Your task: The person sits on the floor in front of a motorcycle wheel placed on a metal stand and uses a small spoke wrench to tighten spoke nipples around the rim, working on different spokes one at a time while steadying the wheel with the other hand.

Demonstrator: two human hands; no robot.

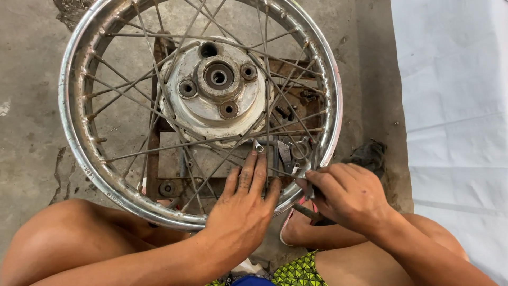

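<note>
Head view: my left hand [241,209] is lying flat, fingers spread, on the wheel rim [74,137] edge; my right hand [346,196] is gripping a small tool [306,212]; open floor [32,79] lies left.

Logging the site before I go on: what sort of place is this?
Likely an informal repair workshop on the ground: a spoked wheel lies on bare concrete floor, over a rusty tray of loose parts.

No packages, no labels, no signs, no screens in view — only bare metal, concrete and plain unprinted sheeting, nothing boxed, wrapped, tagged or lit anywhere in the frame.
</note>
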